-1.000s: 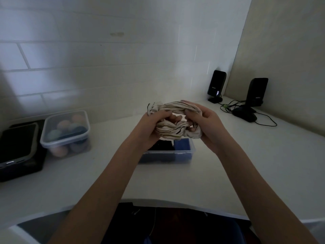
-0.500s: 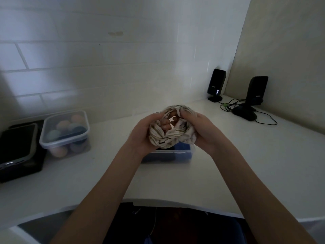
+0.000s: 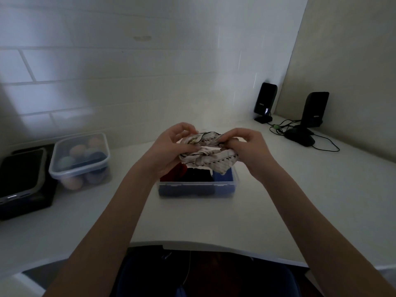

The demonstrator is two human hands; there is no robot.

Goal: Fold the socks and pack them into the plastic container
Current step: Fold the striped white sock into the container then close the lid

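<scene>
Holding a bunched-up sock bundle [image 3: 206, 154] up in the air between both hands, right above the open box [image 3: 197, 186]. Left hand [image 3: 169, 150] on the left end, thumb pressed across the fabric and the other fingers curled loosely over the top edge. Right hand [image 3: 246, 147] on the right end, fingers pinching the upper rim of the cloth. Cream-ish ribbed knit, thin dark stripes, all scrunched and twisted, one flap drooping toward the box's right side. Can't tell one sock from a pair in there.

Clear plastic box, rectangular, rounded corners, sitting on the white counter [image 3: 300, 200]. Stuffed with soft rolled socks already: red on the left, black in the middle, blue on the right.

Off to the left, a lidded tub [image 3: 80, 159] with pastel round things inside, blurry through the plastic. Two glossy black speakers [image 3: 265, 101] back right with cables trailing.
</scene>
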